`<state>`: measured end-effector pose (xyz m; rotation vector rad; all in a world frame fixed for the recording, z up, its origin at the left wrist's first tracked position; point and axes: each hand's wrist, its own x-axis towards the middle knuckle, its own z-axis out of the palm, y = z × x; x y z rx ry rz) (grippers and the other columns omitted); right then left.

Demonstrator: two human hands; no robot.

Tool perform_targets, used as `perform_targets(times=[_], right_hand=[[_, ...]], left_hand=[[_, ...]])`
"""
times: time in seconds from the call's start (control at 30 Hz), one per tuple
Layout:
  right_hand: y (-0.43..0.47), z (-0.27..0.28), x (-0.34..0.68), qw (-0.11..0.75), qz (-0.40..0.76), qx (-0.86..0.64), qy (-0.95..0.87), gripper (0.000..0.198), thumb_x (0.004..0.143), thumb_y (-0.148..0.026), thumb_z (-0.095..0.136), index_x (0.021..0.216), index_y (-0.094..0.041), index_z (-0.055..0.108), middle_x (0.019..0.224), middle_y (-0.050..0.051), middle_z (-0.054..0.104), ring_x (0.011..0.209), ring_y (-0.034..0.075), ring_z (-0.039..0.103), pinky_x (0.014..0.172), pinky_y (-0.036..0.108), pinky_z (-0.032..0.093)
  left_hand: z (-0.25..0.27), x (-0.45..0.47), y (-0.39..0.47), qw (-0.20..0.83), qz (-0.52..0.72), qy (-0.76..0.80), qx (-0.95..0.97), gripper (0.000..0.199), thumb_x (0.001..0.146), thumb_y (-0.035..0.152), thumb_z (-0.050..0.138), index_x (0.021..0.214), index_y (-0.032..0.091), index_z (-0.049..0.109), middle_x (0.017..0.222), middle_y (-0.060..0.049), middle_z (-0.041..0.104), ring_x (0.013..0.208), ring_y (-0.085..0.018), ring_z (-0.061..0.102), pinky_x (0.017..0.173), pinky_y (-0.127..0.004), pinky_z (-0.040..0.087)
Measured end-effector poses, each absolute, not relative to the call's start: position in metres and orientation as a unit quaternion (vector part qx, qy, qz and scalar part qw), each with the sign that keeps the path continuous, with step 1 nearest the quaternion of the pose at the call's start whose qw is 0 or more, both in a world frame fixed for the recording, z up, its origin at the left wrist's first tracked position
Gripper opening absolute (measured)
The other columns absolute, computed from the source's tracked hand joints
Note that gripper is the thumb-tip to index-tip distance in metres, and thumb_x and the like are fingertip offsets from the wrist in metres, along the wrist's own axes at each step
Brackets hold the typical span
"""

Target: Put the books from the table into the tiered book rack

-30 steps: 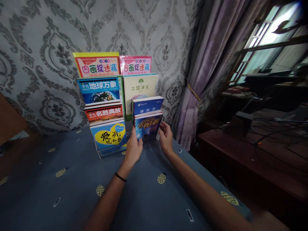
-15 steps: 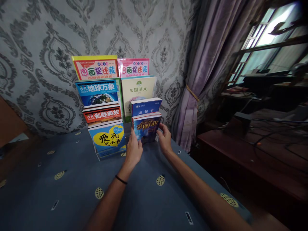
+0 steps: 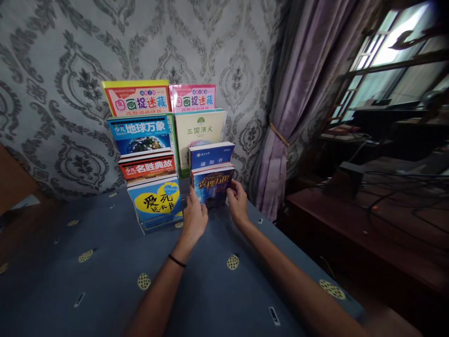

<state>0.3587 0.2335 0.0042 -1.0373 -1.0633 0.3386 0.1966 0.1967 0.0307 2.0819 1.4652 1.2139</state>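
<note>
On the blue cloth-covered table (image 3: pixel 105 276), against grey damask wallpaper, a tiered clear display rack (image 3: pixel 154 227) stands filled with upright books, a yellow-heart paperback (image 3: pixel 156 202) lowest in its left column. The left hand (image 3: pixel 194 217) has its fingers closed on the left edge of a dark blue paperback (image 3: pixel 212 185) in the front right slot, and the right hand (image 3: pixel 237 202) pinches its right edge. The book looks nearly seated; finishing seems to call for a small, even downward press. Further right hang a purple tied curtain (image 3: pixel 298 107), then a dark wooden desk (image 3: pixel 368 234) under a window.
</note>
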Motion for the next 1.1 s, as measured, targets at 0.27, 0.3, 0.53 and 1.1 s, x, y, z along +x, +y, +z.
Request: perform_targets(times=[0.27,0.3,0.53,1.1], right_hand=[[0.233,0.003,0.361,0.730,0.172,-0.461,-0.475,0.045,0.080,-0.034,0.054,0.121,-0.016,0.064,0.128,0.015,0.067,0.116,0.028,0.063,0.105,0.051,0.046],[0.233,0.003,0.362,0.729,0.172,-0.459,-0.478,0.046,0.081,-0.034,0.054,0.122,-0.017,0.065,0.129,0.014,0.067,0.117,0.028,0.063,0.106,0.051,0.046],[0.229,-0.003,0.365,0.727,0.168,-0.452,-0.489,0.048,0.081,-0.032,0.054,0.126,-0.019,0.064,0.129,0.013,0.067,0.121,0.028,0.061,0.106,0.052,0.046],[0.225,-0.012,0.370,0.728,0.166,-0.469,-0.472,0.051,0.079,-0.041,0.058,0.125,-0.018,0.065,0.130,0.015,0.066,0.122,0.031,0.060,0.107,0.055,0.044]], left_hand=[[0.031,0.190,0.199,0.191,0.427,0.491,0.735,0.075,0.087,0.014,0.045,0.156,0.008,0.016,0.159,-0.023,0.032,0.147,-0.031,0.034,0.118,-0.044,0.035],[0.031,0.189,0.199,0.197,0.435,0.483,0.734,0.076,0.087,0.014,0.046,0.156,0.009,0.015,0.160,-0.022,0.031,0.148,-0.030,0.033,0.118,-0.045,0.034],[0.028,0.185,0.201,0.209,0.464,0.474,0.719,0.073,0.085,0.014,0.048,0.153,0.008,0.020,0.157,-0.024,0.035,0.146,-0.030,0.036,0.120,-0.048,0.032],[0.040,0.181,0.191,0.192,0.440,0.495,0.724,0.065,0.088,0.019,0.046,0.148,0.006,0.027,0.151,-0.026,0.042,0.144,-0.032,0.039,0.115,-0.046,0.038]])
